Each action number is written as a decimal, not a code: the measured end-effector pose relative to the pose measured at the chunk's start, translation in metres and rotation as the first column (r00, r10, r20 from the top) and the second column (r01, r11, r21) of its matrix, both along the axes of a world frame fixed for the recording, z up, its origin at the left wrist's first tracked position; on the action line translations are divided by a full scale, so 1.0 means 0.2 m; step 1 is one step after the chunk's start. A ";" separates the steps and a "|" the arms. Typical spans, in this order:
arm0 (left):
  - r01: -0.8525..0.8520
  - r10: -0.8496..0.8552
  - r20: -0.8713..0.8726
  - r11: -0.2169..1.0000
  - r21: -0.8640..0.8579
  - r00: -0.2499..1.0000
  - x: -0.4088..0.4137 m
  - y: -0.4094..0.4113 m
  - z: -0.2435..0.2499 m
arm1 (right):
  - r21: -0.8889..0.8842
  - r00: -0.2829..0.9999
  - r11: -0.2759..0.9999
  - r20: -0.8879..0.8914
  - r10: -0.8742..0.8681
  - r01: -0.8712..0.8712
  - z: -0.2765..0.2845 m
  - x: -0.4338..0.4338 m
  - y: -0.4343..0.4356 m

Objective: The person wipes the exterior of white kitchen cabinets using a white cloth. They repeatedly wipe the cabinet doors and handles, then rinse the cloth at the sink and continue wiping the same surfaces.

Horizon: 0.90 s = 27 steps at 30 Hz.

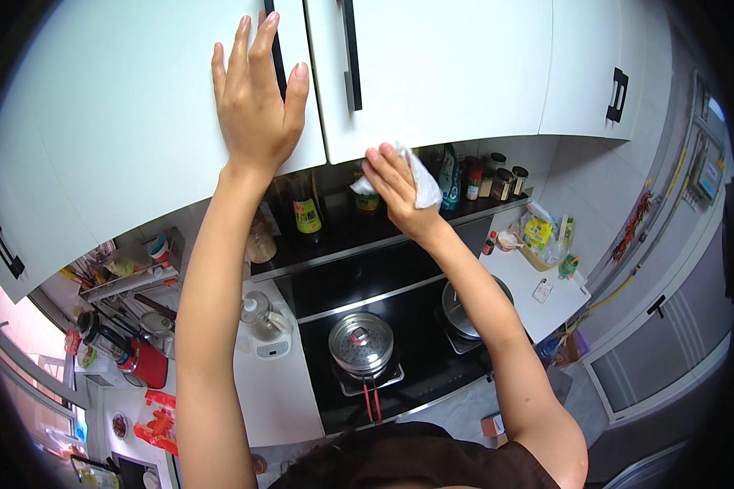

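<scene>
My left hand [260,104] is raised with its fingers apart in front of a white wall cabinet door [128,110]. It partly covers a black bar handle [278,58]; whether the palm touches the door is hidden. Around a crumpled, pale cloth or paper towel [427,183] are the fingers of my right hand [397,189]. That hand is just below the bottom edge of the right-hand cabinet door [452,73], which carries another black handle [353,67]. Behind my right hand runs a dark shelf [342,229] with a green-labelled bottle [307,211] and several spice jars [503,183].
A lidded steel pan [361,342] with red handles stands on the black glass cooktop [416,373]. My right forearm partly hides a second pan [459,308]. A glass kettle [262,315] is left; a basket [544,260] and a phone [543,290] lie on the right counter.
</scene>
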State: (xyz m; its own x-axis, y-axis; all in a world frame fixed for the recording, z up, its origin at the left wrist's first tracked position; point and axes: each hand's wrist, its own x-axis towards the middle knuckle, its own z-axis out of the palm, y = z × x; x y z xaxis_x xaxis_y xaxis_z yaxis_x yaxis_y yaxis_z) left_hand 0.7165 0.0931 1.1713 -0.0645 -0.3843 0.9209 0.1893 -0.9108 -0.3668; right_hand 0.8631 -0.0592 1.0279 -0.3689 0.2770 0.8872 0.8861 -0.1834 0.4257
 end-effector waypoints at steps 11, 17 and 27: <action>0.159 -0.149 0.133 0.985 -0.067 0.980 -0.03 0.02 0.00 | 0.311 1.000 0.951 -0.002 0.006 -0.005 0.89 -0.39 0.24; 0.218 -0.202 0.174 0.973 -0.078 0.964 -0.05 0.00 -0.01 | 0.377 0.978 0.903 -0.119 -0.173 0.206 0.91 -0.45 0.33; 0.277 -0.283 0.151 0.959 0.060 0.947 -0.05 0.00 -0.04 | 0.213 0.758 0.834 -0.349 0.551 -0.509 0.75 -0.45 0.34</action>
State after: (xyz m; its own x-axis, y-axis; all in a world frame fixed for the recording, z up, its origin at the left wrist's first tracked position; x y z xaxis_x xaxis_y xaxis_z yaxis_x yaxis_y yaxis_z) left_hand 0.7073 0.0924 1.1634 -0.3167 -0.3637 0.8760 -0.0141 -0.9217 -0.3877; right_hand 0.7727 0.0090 1.1772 -0.0585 0.0422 0.9974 0.9386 0.3426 0.0406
